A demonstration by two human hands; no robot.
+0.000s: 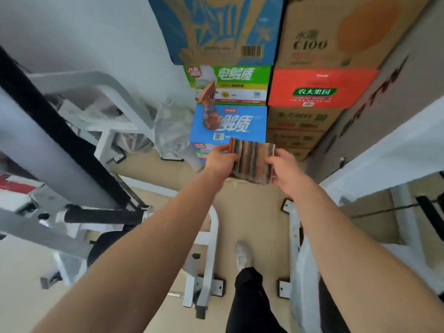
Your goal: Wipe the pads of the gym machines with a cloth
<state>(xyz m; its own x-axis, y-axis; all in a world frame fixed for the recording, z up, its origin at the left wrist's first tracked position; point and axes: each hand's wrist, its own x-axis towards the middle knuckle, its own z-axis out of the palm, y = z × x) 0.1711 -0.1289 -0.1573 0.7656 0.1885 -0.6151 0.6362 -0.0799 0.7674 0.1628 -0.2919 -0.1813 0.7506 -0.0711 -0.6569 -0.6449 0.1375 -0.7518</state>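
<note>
Holding striped cloth [252,161] stretched between left hand [222,159] and right hand [284,168], both clamped on edges; prep step, no pad touched; next: fold, reach nearest machine pad.

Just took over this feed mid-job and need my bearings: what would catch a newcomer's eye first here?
The striped multicoloured cloth at centre, stretched between the left hand and right hand held out in front. Behind it rises a wall of stacked, brightly printed cardboard drink cartons, with a spray bottle in front of them. White gym machine frames flank the person on both sides.
</note>
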